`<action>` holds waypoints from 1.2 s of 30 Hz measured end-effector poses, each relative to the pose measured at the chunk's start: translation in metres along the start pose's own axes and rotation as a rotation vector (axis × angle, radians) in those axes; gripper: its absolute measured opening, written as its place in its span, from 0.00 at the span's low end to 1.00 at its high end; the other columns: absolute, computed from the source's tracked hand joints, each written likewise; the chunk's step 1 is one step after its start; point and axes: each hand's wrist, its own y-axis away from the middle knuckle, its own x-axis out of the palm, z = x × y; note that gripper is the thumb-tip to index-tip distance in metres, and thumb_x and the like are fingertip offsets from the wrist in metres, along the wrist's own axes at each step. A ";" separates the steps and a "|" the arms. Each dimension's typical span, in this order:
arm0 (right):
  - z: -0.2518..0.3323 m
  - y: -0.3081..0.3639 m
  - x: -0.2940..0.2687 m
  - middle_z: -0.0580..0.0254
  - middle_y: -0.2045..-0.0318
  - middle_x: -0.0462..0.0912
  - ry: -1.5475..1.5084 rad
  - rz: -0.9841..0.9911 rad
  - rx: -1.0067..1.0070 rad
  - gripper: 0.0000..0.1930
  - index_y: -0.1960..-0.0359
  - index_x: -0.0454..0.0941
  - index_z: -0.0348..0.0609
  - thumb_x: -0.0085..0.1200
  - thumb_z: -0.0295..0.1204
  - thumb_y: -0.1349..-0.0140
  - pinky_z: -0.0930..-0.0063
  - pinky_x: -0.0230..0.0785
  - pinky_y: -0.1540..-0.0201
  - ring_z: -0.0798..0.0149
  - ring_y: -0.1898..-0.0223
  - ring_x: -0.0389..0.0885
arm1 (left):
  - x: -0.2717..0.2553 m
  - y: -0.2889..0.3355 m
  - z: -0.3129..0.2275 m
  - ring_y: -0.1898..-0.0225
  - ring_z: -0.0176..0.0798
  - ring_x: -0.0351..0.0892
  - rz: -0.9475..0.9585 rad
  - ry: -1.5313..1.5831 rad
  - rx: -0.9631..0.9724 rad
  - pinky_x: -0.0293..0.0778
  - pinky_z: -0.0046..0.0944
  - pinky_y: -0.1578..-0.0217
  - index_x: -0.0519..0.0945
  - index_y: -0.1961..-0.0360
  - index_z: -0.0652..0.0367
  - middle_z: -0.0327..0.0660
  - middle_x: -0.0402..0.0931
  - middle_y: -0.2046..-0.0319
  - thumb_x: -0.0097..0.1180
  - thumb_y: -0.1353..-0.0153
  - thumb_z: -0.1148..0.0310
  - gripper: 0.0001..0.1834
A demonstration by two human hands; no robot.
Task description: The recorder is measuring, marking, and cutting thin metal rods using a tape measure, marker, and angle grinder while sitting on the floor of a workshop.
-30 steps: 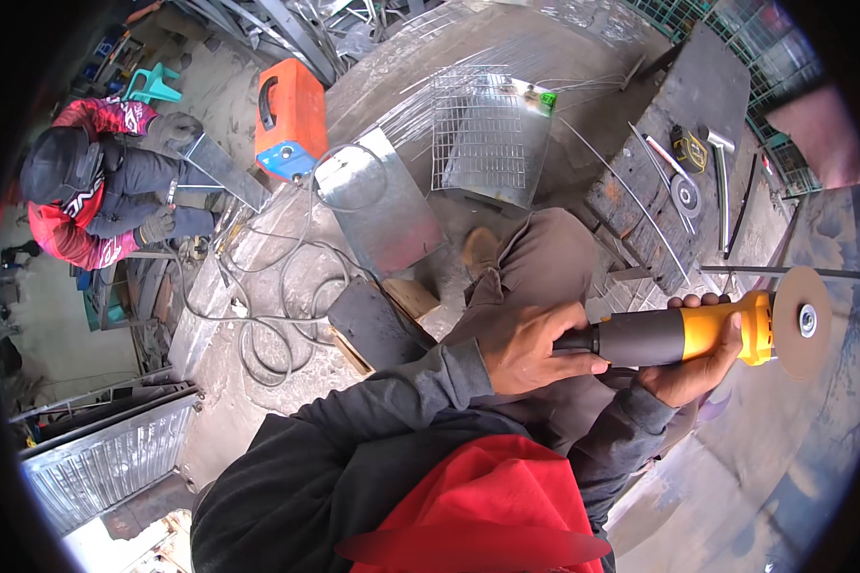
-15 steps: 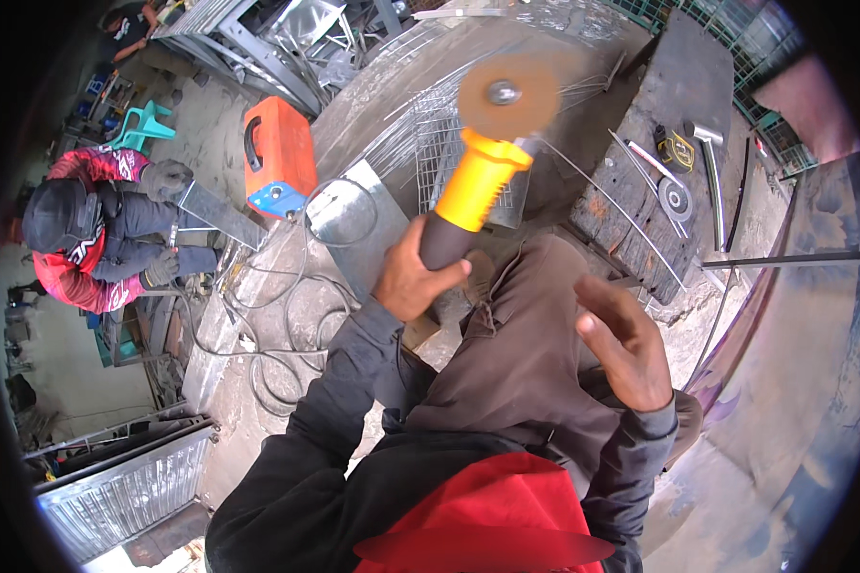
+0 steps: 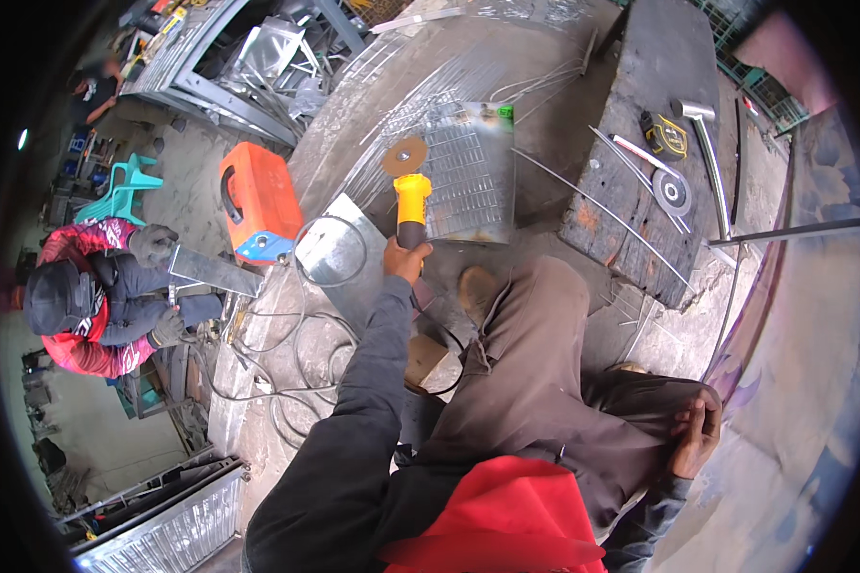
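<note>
My left hand is wrapped around the dark rear grip of a yellow angle grinder. The grinder's brown disc points away from me, beside a slotted sheet-metal panel with a green patch at its far corner. Whether the grinder touches the floor or the panel, I cannot tell. My right hand rests at my bent right knee, holding nothing, its fingers lying partly out of sight against the trouser cloth.
To the left stands an orange box-shaped machine near coiled black cable and a flat metal sheet. A dark wooden bench at right bears a hammer, tape measure and grinding disc. A co-worker sits far left.
My left hand has carried the grinder down and away from me, toward the slotted panel. My right hand has dropped from mid-air to the right knee. The disc looked blurred before.
</note>
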 end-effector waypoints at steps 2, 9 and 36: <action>-0.002 -0.001 0.008 0.65 0.70 0.77 0.026 0.019 -0.031 0.16 0.52 0.73 0.39 0.55 0.37 0.34 0.85 0.62 0.78 0.76 0.75 0.72 | -0.003 0.005 0.004 0.68 0.42 0.80 -0.028 0.091 0.051 0.75 0.39 0.65 0.75 0.59 0.67 0.47 0.79 0.69 0.69 0.59 0.60 0.28; -0.001 -0.003 0.011 0.64 0.70 0.77 0.067 0.010 -0.027 0.16 0.53 0.75 0.39 0.55 0.38 0.34 0.84 0.63 0.79 0.75 0.76 0.73 | 0.003 0.004 0.007 0.63 0.46 0.79 0.032 0.073 -0.040 0.74 0.41 0.62 0.75 0.57 0.66 0.51 0.77 0.63 0.71 0.60 0.58 0.31; -0.008 0.007 -0.003 0.67 0.71 0.78 -0.021 0.027 -0.001 0.14 0.55 0.77 0.39 0.56 0.36 0.35 0.85 0.63 0.77 0.76 0.75 0.75 | 0.008 -0.026 0.057 0.43 0.58 0.67 -0.016 -0.503 -0.039 0.65 0.52 0.42 0.67 0.39 0.59 0.53 0.66 0.47 0.71 0.57 0.51 0.45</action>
